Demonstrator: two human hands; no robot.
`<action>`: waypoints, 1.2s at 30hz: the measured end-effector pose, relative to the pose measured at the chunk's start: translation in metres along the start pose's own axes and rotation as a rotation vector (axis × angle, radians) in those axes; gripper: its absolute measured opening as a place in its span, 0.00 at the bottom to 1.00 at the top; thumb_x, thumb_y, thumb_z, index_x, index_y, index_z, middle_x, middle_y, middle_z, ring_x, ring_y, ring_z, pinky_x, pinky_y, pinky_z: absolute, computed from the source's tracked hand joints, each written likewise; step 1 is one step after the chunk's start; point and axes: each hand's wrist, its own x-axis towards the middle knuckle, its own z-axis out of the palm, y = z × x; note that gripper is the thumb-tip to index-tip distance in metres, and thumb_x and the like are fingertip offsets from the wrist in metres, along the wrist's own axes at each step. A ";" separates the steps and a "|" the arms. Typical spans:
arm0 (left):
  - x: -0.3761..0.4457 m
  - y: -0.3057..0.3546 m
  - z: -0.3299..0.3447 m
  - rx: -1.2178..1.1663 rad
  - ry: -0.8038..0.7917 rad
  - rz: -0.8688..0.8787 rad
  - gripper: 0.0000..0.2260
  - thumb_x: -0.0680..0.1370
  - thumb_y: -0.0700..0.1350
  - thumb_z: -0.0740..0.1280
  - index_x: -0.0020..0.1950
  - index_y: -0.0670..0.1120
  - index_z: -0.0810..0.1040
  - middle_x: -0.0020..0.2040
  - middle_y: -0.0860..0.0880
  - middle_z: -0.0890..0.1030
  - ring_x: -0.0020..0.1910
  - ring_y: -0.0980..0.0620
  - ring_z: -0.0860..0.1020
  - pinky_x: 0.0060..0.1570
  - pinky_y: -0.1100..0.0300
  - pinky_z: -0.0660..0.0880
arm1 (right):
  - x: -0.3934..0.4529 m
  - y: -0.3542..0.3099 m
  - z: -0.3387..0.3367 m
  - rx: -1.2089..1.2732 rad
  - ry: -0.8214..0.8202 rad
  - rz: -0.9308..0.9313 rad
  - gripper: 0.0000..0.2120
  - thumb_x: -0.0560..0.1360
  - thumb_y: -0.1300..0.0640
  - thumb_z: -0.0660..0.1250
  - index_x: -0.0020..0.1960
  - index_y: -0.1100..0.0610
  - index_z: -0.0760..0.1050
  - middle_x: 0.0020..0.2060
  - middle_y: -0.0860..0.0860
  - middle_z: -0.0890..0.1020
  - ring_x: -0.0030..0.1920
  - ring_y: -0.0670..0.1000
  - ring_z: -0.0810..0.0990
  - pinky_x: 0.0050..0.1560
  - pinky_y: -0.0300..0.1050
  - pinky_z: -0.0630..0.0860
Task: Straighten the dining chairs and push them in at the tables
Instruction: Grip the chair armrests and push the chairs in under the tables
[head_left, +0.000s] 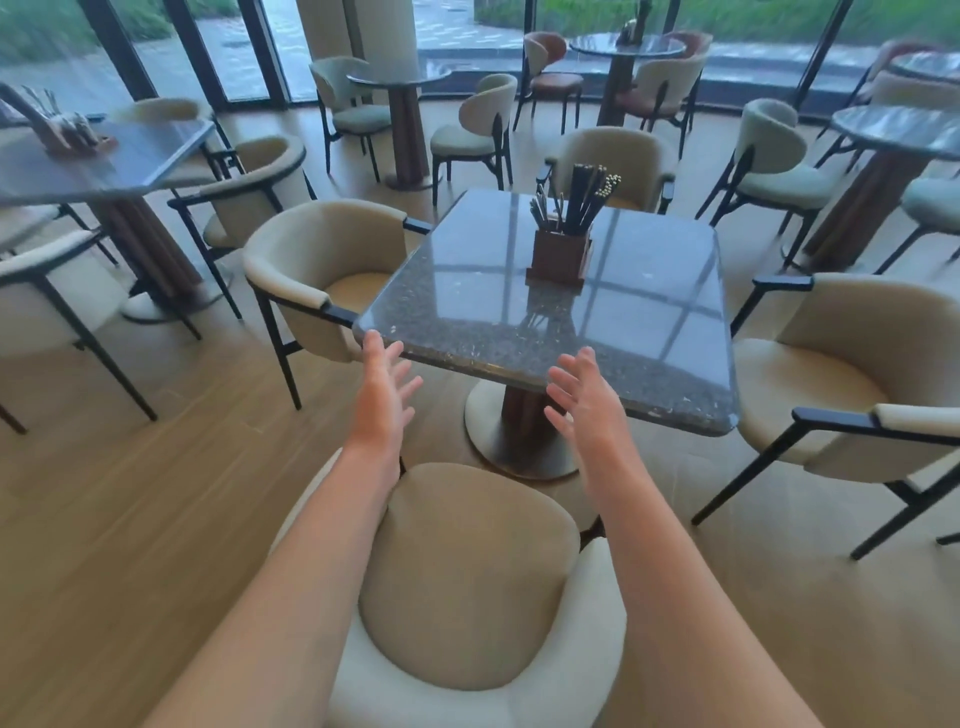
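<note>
Reaching forward with both hands, left (382, 387) and right (582, 397), fingers spread and straight, holding nothing, above a cream padded chair (467, 582) with curved back. Hovering just short of the speckled, glossy stone worktop (649, 312), seemingly not touching it. Standing pulled out below the forearms, chair legs hidden. Tucked at left, another chair (311, 260); angled away at right, a third (857, 374). Centred on top, a wooden box (558, 257) of chopsticks.

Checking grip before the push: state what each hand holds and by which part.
Nothing is held. The left hand and right hand hang open, fingers spread, above the nearest chair, touching neither it nor the table.
</note>
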 end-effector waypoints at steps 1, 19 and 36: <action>-0.005 0.003 0.005 0.003 -0.011 0.008 0.31 0.83 0.67 0.44 0.78 0.52 0.65 0.77 0.47 0.69 0.70 0.49 0.73 0.75 0.42 0.62 | -0.004 -0.003 -0.004 0.008 -0.001 -0.012 0.28 0.85 0.43 0.52 0.78 0.58 0.63 0.74 0.57 0.70 0.73 0.55 0.70 0.75 0.57 0.66; -0.137 -0.039 0.318 0.050 -0.366 -0.016 0.30 0.83 0.66 0.46 0.78 0.51 0.66 0.76 0.46 0.70 0.70 0.48 0.73 0.74 0.44 0.62 | -0.055 -0.079 -0.304 0.075 0.195 -0.117 0.26 0.86 0.47 0.51 0.78 0.60 0.62 0.69 0.54 0.74 0.68 0.52 0.74 0.68 0.46 0.71; -0.143 -0.093 0.585 0.141 -0.623 -0.115 0.30 0.84 0.64 0.45 0.80 0.49 0.62 0.77 0.44 0.67 0.73 0.44 0.70 0.75 0.42 0.61 | 0.017 -0.103 -0.529 0.051 0.427 -0.089 0.18 0.84 0.44 0.54 0.68 0.51 0.71 0.64 0.51 0.76 0.65 0.50 0.73 0.74 0.55 0.65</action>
